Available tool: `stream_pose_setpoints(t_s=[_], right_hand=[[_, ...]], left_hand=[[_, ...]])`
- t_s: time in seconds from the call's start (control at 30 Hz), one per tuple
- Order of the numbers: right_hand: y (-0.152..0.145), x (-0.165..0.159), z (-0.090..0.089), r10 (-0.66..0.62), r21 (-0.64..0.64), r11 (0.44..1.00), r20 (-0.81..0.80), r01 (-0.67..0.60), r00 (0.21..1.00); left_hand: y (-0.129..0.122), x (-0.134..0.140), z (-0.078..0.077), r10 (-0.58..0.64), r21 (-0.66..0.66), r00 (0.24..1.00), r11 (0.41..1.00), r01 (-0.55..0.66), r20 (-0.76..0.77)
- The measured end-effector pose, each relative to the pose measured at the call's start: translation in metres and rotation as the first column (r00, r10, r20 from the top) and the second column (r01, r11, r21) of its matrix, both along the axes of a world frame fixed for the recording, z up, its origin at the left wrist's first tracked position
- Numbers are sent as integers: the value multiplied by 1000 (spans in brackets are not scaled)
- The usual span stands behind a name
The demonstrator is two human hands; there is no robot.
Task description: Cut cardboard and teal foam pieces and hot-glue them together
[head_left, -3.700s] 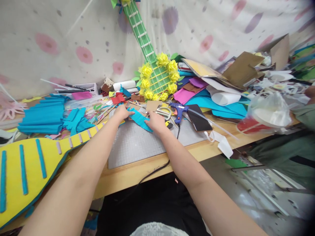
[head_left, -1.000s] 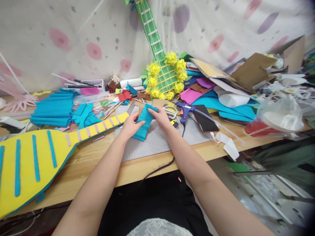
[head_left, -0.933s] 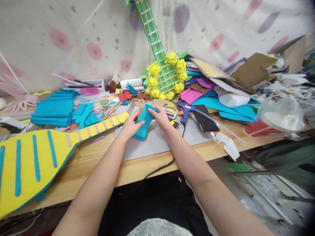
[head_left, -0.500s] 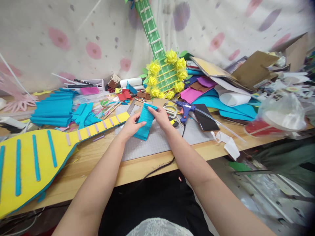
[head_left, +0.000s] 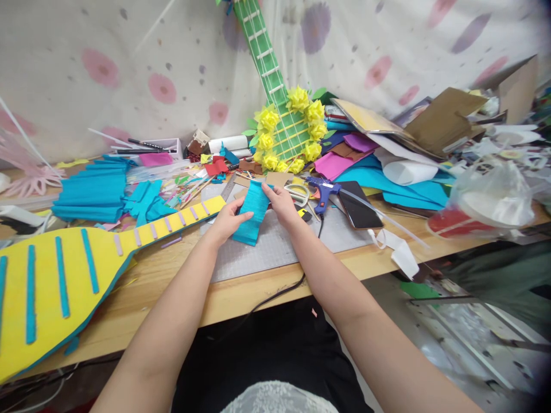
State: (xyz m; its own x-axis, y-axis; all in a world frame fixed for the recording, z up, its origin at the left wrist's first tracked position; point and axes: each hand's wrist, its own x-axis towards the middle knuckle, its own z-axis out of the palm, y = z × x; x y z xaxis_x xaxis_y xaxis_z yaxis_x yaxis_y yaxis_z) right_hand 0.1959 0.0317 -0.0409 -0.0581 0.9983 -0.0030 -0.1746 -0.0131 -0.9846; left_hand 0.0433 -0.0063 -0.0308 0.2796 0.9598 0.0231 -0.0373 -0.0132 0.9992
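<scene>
A strip of blue crepe paper (head_left: 253,215) is held between my two hands above the grey cutting mat (head_left: 275,252). My left hand (head_left: 228,221) pinches its left edge, with the thumb lying across the front. At the strip's upper right corner, the thumb and fingers of my right hand (head_left: 279,202) are closed on the paper. The neck of a yellow lute-shaped craft piece (head_left: 77,269), with blue and lilac strips on it, reaches close to my left hand. Right of my right hand lie white-handled scissors (head_left: 298,194) and a blue glue gun (head_left: 322,192).
A green paper guitar (head_left: 275,97) with yellow flowers leans at the back. Folded blue crepe paper (head_left: 88,192) lies left among scraps. A black phone (head_left: 360,205), a white mask (head_left: 398,252), paper piles and a red-and-white bucket (head_left: 469,218) stand right. A black cord (head_left: 275,296) hangs over the table edge.
The top edge of the crepe paper, folded over a little before, now lies flatter and the strip looks opened out. Both hands keep nearly the same place.
</scene>
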Motion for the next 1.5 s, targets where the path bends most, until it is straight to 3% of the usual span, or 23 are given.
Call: stream_pose_setpoints(t_s=[0.33,0.67,0.77,0.83,0.93,1.03,1.1,1.17,1.3,1.4,1.5], right_hand=[[-2,2,2,67,-117,990,-118,-81,991],[-2,2,4,-1,-152,988,-174,-26,985],[-2,3,7,1,-165,985,-222,-39,975],[-4,4,10,25,-162,984,-261,-70,965],[-8,5,15,103,-137,979,-320,-154,942],[-11,4,17,197,-49,972,-350,-228,916],[-11,3,15,224,-2,971,-344,-239,912],[-10,2,12,226,27,973,-327,-230,918],[-8,1,6,253,67,967,-271,-244,929],[-8,2,4,279,27,959,-233,-281,932],[-6,0,1,249,7,967,-206,-253,946]], left_hand=[[1,-4,-5,-26,-49,997,998,30,75],[2,-5,-6,-2,-73,1000,997,4,20],[4,-5,-9,55,0,996,998,-55,-69],[6,-6,-10,120,158,980,983,-95,-157],[10,-9,-11,264,441,934,887,-137,-241],[11,-14,-9,376,668,890,735,-115,-260],[10,-16,-5,430,780,861,622,-65,-272],[9,-18,-1,478,838,830,545,-22,-289],[6,-21,2,537,870,778,492,26,-327],[6,-22,2,557,885,765,464,36,-323],[5,-19,1,589,885,742,465,14,-321]])
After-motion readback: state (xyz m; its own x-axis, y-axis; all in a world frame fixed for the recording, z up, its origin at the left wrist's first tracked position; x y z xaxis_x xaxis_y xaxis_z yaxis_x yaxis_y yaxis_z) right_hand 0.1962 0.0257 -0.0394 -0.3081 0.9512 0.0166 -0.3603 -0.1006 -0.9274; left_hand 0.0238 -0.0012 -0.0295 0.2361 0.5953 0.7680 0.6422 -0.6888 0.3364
